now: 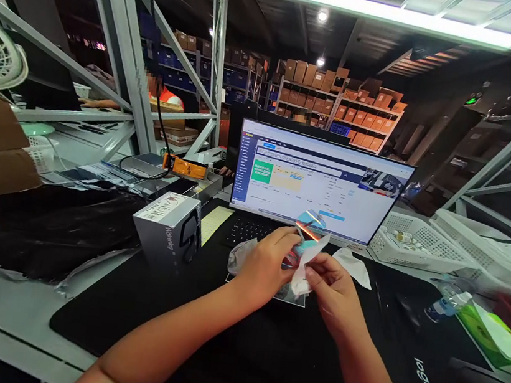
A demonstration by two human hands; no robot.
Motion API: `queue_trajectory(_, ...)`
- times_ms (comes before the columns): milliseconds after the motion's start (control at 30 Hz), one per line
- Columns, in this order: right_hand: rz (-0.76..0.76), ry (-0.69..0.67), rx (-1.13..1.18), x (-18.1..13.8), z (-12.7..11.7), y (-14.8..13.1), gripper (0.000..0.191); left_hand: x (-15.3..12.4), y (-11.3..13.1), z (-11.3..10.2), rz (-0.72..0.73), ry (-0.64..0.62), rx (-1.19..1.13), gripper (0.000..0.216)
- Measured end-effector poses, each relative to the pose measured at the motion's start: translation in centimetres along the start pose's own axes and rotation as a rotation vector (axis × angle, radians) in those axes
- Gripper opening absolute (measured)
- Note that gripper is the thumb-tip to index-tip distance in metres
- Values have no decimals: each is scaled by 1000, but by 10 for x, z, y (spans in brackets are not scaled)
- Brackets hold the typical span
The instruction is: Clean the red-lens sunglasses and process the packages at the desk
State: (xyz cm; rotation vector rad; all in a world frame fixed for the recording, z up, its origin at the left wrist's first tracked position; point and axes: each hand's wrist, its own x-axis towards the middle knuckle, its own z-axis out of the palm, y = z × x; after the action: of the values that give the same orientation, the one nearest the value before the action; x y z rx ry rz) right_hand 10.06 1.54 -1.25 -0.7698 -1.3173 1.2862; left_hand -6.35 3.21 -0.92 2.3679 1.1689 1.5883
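In front of the monitor, my left hand (267, 262) is closed around a glossy piece with blue and orange reflections (311, 224), whose kind I cannot make out. My right hand (334, 290) pinches a thin white tissue (307, 267), which lies against that piece between the two hands. Beneath the hands, a flat clear-edged sheet (291, 295) rests on the black desk mat (234, 352). A crumpled translucent bag (241, 255) lies beside my left wrist. Another white tissue (353, 267) is behind my right hand.
A grey product box (168, 230) stands left of my hands, near a black plastic bag (53, 227). Behind are a keyboard (245, 233) and a lit monitor (317, 184). To the right are white baskets (417, 253), a small bottle (448, 305) and a green tissue pack (499, 343).
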Motion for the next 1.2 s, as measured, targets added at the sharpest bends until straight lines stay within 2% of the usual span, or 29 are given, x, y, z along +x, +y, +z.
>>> queue_trajectory(100, -98, 133, -181, 2, 1, 6, 29, -6, 5, 7, -14, -147, -60, 62)
queue_trajectory(200, -206, 267, -366, 3, 3, 11, 22, -12, 10, 13, -14, -266, -109, 77)
queue_trajectory(333, -263, 293, -384, 5, -5, 5, 29, -12, 13, 5, 4, -382, -123, 97)
queue_trajectory(400, -279, 312, -321, 6, -15, -6, 37, -8, 13, -7, 19, -393, -95, 91)
queue_trajectory(467, -246, 300, -245, 5, -25, -17, 42, -2, 13, -22, 44, -303, -36, 64)
queue_trajectory(533, -186, 218, -213, 4, -34, -27, 44, 2, 14, -36, 90, -160, 65, 47)
queue_trajectory(600, -160, 80, -274, 0, -38, -31, 44, 4, 17, -46, 160, -111, 171, 58)
queue_trajectory(700, -163, -170, -499, -7, -34, -31, 42, 4, 23, -52, 292, -285, 221, 81)
queue_trajectory(767, -163, -329, -631, -13, -28, -29, 42, 4, 24, -52, 366, -422, 197, 79)
queue_trajectory(833, -177, -428, -700, -18, -20, -26, 41, 4, 23, -49, 415, -487, 180, 67)
queue_trajectory(900, -164, -441, -699, -22, -13, -24, 36, 6, 20, -47, 425, -471, 188, 52)
queue_trajectory(967, -125, -382, -645, -24, -7, -23, 32, 7, 18, -46, 408, -393, 205, 44)
queue_trajectory(1100, -105, -260, -482, -18, -8, -23, 37, 8, 17, -46, 354, -213, 175, 51)
queue_trajectory(1200, -120, -328, -461, -11, -24, -28, 49, 7, 18, -47, 284, -98, 117, 62)
